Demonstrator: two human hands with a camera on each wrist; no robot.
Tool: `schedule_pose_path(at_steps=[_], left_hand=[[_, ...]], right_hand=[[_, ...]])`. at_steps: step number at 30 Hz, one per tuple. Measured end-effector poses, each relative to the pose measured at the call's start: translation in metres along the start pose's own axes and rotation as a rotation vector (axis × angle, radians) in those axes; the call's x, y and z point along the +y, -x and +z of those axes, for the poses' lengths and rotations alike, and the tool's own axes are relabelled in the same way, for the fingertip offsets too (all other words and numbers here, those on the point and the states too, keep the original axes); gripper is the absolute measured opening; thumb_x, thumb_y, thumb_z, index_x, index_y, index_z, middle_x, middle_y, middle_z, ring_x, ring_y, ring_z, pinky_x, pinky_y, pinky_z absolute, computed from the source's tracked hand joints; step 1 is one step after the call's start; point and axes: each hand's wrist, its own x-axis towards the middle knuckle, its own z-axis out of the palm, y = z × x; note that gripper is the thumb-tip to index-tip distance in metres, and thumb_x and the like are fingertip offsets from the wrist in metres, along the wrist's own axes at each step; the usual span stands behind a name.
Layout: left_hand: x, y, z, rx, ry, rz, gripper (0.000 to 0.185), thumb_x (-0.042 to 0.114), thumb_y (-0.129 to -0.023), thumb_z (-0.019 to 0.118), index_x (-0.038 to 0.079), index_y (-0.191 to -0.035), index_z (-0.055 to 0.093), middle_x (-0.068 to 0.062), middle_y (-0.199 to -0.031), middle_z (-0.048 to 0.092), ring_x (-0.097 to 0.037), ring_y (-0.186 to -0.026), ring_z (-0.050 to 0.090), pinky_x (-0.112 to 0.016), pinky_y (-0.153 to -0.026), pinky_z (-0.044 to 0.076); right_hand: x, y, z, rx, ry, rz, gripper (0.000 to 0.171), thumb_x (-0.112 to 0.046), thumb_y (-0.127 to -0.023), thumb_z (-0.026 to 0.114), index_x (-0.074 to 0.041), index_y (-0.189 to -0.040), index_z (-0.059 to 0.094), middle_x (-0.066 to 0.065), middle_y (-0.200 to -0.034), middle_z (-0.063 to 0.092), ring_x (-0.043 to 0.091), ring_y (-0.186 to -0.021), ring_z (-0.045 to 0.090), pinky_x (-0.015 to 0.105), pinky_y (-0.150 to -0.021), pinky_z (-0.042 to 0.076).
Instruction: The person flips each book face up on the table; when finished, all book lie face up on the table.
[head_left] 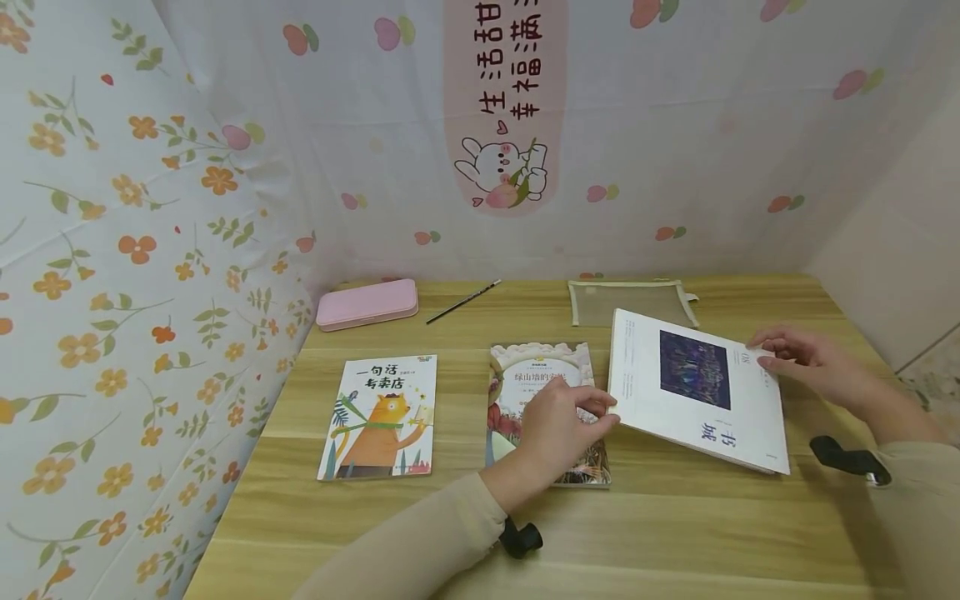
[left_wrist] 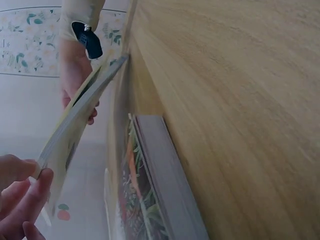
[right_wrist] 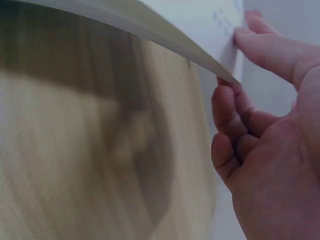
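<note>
A white magazine (head_left: 637,371) with a dark square picture is held above the table's right side, tilted. My left hand (head_left: 551,429) pinches its left edge between thumb and fingers, as the left wrist view also shows. At its right edge, my right hand (head_left: 817,375) pinches the magazine near the far corner; in the right wrist view the thumb lies on top and fingers curl beneath. Under my left hand and wrist lies a thick book (head_left: 540,367) with a flowered cover, partly hidden. Further left a thin book (head_left: 382,425) with an orange cat lies flat.
Along the back of the wooden table (head_left: 300,533) sit a pink pencil case (head_left: 367,305), a dark pencil (head_left: 463,302) and a mesh zip pouch (head_left: 626,305), which the magazine partly overlaps in view. Patterned cloth (head_left: 375,167) hangs behind and at the left.
</note>
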Motion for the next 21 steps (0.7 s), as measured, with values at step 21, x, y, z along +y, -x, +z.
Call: schedule_pose_path(at_steps=[21], left_hand=[[0.002,0.01,0.037,-0.341,-0.395,0.05,0.006,0.05,-0.088,0.079,0.045,-0.091,0.081,0.032,-0.069,0.066,0.005,-0.072,0.05,-0.018,-0.067,0.037]], right_hand=[[0.014,0.0,0.024,-0.058,0.122,-0.059,0.023,-0.008,-0.097,0.07,-0.005,-0.12,0.072,-0.002,-0.11,0.07,0.001,-0.083,0.057,0.017,-0.069,0.048]])
